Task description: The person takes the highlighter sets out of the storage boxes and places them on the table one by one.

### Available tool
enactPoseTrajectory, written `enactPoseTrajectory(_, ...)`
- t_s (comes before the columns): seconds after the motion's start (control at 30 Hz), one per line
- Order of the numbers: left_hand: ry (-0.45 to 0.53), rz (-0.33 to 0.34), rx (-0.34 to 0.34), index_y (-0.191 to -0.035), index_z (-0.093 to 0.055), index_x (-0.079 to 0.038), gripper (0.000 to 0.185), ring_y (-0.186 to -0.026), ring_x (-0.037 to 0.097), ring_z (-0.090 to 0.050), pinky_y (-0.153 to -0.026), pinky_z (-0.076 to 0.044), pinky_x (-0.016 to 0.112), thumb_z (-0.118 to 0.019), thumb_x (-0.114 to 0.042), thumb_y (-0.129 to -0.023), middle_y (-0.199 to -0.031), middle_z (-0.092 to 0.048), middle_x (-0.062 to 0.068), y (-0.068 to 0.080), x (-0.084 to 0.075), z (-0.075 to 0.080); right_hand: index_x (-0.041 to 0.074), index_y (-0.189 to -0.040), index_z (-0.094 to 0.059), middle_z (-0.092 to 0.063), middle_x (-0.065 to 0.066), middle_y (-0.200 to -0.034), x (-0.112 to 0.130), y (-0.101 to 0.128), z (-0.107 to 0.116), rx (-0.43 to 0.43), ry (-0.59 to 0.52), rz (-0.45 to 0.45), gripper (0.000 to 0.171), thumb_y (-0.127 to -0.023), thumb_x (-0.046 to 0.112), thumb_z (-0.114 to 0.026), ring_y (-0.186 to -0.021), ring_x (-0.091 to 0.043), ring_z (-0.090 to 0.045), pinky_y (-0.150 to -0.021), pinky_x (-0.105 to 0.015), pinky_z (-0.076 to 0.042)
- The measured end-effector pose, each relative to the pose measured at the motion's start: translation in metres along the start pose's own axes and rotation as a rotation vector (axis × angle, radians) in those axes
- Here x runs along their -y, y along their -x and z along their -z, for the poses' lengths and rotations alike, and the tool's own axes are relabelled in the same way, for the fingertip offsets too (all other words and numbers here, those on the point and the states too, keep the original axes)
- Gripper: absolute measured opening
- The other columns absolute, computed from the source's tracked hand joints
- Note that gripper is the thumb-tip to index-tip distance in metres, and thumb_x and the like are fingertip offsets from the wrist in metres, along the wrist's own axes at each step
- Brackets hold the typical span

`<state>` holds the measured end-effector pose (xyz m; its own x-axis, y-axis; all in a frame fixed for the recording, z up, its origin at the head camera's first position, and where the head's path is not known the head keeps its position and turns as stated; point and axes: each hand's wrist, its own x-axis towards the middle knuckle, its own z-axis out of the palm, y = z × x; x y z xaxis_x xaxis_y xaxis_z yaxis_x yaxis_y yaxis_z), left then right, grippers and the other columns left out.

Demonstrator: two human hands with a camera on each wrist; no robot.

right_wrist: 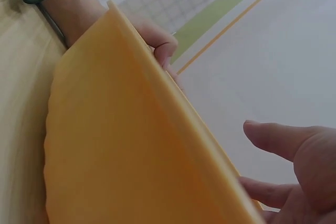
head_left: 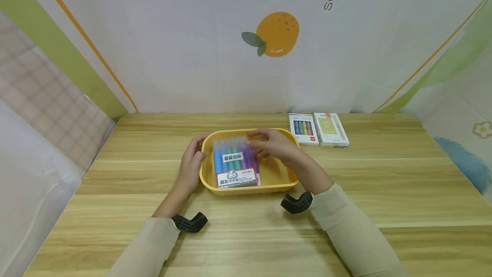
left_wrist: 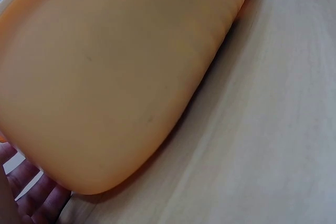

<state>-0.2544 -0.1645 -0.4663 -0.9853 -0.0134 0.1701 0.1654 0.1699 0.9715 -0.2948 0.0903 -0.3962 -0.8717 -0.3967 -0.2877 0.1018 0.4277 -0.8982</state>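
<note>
Yellow tray [head_left: 286,178] is already receiving the marker pack [head_left: 235,163]: our right hand [head_left: 273,145] is pinching its top, left hand [head_left: 192,165] gripping the rim.

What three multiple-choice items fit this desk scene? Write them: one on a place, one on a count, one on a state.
1. Where does the marker pack lie?
A. inside the yellow tray
B. beside the tray
C. on the boxes

2. How many small boxes lie at the desk's far right?
A. one
B. two
C. four

3. What does the left hand do?
A. lies flat on the desk
B. holds a box
C. grips the tray's left rim

Key: A, the tray walls surround the pack; B, two lie side by side; C, its fingers curl over the rim.
</note>
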Motion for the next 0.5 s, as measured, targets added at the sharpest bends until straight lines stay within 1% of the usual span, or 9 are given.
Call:
enactPoseTrajectory(0.1, 0.002, 0.003, 0.001, -0.142, -0.049, -0.003, 0.053, -0.114, 0.02, -0.052, -0.089, -0.047, 0.013, -0.036, -0.003, -0.09, -0.135, -0.057, 0.018, 0.0004, -0.0002, 0.0, 0.011, -0.142, -0.056, -0.066, -0.016, -0.132, -0.0001, 0.0002, -0.0001, -0.002, -0.007, 0.016, 0.055, -0.093, 0.034, -0.069, -0.107, -0.026, -0.066, -0.091, -0.038, -0.054)
enactPoseTrajectory(0.2, 0.01, 0.007, 0.003, -0.142, -0.048, -0.003, 0.053, -0.115, 0.019, -0.052, -0.089, -0.047, 0.013, -0.036, -0.003, -0.09, -0.136, -0.056, 0.018, 0.0007, -0.0012, 0.0, 0.01, -0.141, -0.056, -0.065, -0.016, -0.134, -0.0007, 0.0003, -0.0004, -0.001, -0.018, 0.031, 0.055, -0.093, 0.032, -0.07, -0.112, -0.028, -0.065, -0.094, -0.042, -0.055)
enactPoseTrajectory(0.3, 0.015, 0.011, 0.005, -0.142, -0.048, -0.002, 0.053, -0.116, 0.019, -0.051, -0.089, -0.047, 0.013, -0.036, -0.003, -0.09, -0.137, -0.056, 0.018, 0.0007, -0.0016, 0.0001, 0.009, -0.142, -0.055, -0.064, -0.017, -0.136, -0.0018, -0.0011, -0.0007, 0.001, -0.029, 0.044, 0.055, -0.093, 0.03, -0.07, -0.115, -0.029, -0.065, -0.094, -0.042, -0.056)
enactPoseTrajectory(0.37, 0.012, 0.012, 0.006, -0.143, -0.048, -0.002, 0.054, -0.116, 0.019, -0.051, -0.089, -0.047, 0.012, -0.035, -0.003, -0.09, -0.137, -0.056, 0.018, 0.0006, -0.0018, 0.0, 0.009, -0.142, -0.054, -0.062, -0.018, -0.136, -0.002, -0.0022, -0.0012, 0.007, -0.055, 0.039, 0.055, -0.093, 0.027, -0.07, -0.114, -0.029, -0.065, -0.094, -0.042, -0.057)
enactPoseTrajectory(0.5, 0.005, 0.011, 0.004, -0.142, -0.048, -0.002, 0.054, -0.116, 0.02, -0.051, -0.089, -0.046, 0.012, -0.035, -0.003, -0.09, -0.137, -0.056, 0.018, 0.0004, -0.0012, -0.0001, 0.01, -0.145, -0.05, -0.06, -0.018, -0.137, -0.0012, -0.0025, -0.0017, 0.023, -0.112, 0.019, 0.057, -0.093, 0.023, -0.07, -0.113, -0.029, -0.066, -0.09, -0.04, -0.059)
